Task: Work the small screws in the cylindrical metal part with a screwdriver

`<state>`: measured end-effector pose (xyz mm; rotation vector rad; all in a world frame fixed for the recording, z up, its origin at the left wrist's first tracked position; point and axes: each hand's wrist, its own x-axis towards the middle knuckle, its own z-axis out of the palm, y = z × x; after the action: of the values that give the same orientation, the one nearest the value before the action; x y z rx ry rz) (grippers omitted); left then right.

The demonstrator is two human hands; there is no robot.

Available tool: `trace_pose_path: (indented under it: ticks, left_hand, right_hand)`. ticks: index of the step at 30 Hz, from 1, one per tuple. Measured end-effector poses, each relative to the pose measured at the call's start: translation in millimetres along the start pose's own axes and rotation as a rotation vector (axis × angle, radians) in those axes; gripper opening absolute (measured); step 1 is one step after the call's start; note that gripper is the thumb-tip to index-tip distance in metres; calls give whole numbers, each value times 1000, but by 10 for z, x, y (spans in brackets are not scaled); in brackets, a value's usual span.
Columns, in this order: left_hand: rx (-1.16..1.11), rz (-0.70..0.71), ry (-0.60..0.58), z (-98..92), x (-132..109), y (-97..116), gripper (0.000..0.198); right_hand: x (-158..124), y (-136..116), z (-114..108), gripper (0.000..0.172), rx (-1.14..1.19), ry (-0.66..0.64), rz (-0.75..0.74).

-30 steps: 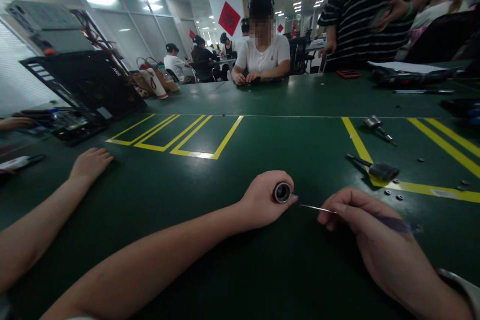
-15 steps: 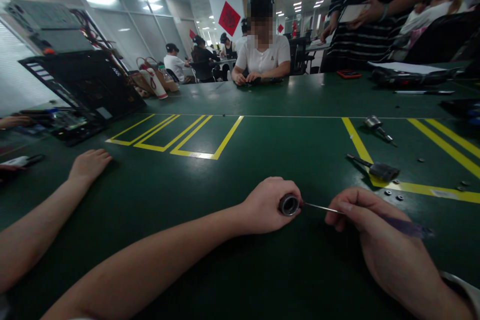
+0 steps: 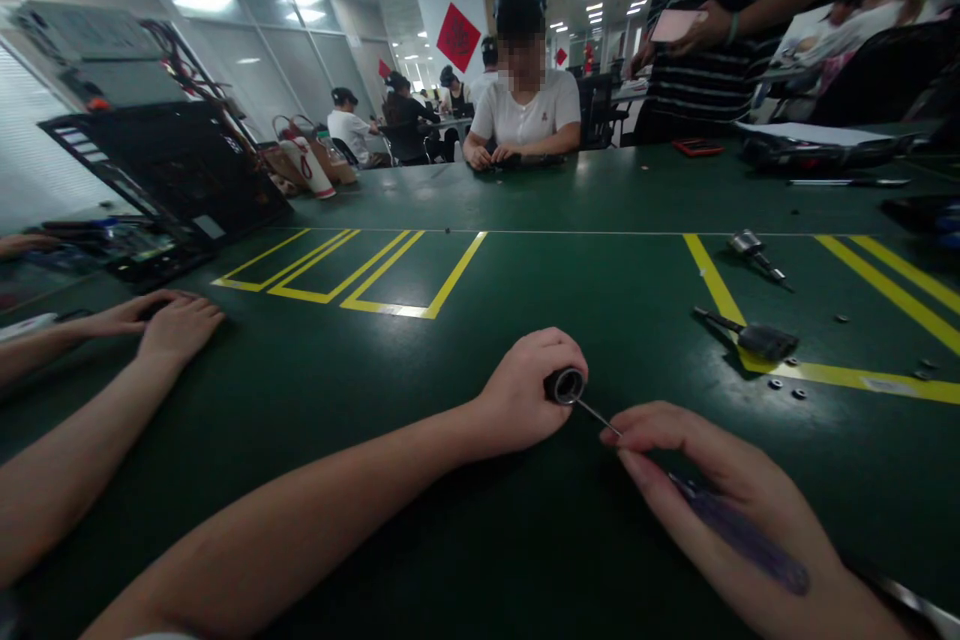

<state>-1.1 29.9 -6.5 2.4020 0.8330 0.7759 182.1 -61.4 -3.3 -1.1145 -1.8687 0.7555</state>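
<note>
My left hand (image 3: 529, 395) is closed around a short hollow dark cylinder (image 3: 568, 385), whose round metal-rimmed opening faces me. In my right hand (image 3: 727, 490) is a thin-shafted screwdriver (image 3: 739, 530) with a see-through purple handle lying along the palm. Thumb and fingertips pinch its shaft. The tip reaches the lower rim of the cylinder; whether it goes inside cannot be made out. Farther right lie a dark cylindrical part with a thin shaft (image 3: 765, 340) and a shinier shafted metal part (image 3: 748, 245). Small metal rings (image 3: 799, 394) are scattered near them.
Yellow tape outlines (image 3: 431, 305) mark the green table (image 3: 360, 380). At left, another person's hands (image 3: 180, 325) rest on it, beside a large black frame (image 3: 172, 170). A person (image 3: 525, 110) sits opposite; another (image 3: 720, 30) stands at right near a red-edged device (image 3: 699, 148).
My left hand has shifted slightly left and up with the cylinder. The screwdriver has swung to a steeper angle as my right hand moved left and down. Another hand has appeared at far left.
</note>
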Motion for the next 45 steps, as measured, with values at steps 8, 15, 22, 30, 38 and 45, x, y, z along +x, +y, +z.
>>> trace_pose_path:
  ticks: [8,15,22,30,38,45]
  left_hand:
    - [195,54,-178,-25,-3,103,18]
    - [253,88,-191,1,-42,111,16]
    - [15,44,-8,54,-27,62,16]
    - [96,10,-16,53,-46,41,15]
    - [128,-11,-31,53,-45,55,16]
    - [164,-43,-49,41,-43,40,17]
  right_hand:
    - [-11,31,26,23,-181,-34,-123]
    - [54,-34,23,12,67,-46,151]
    - [171,72,9,17,761,3,601]
    - [126,68,27,22,480,-16,485]
    - [216,44,-30,16,894,31,652]
    - [199,25,-36,18,860,112,655]
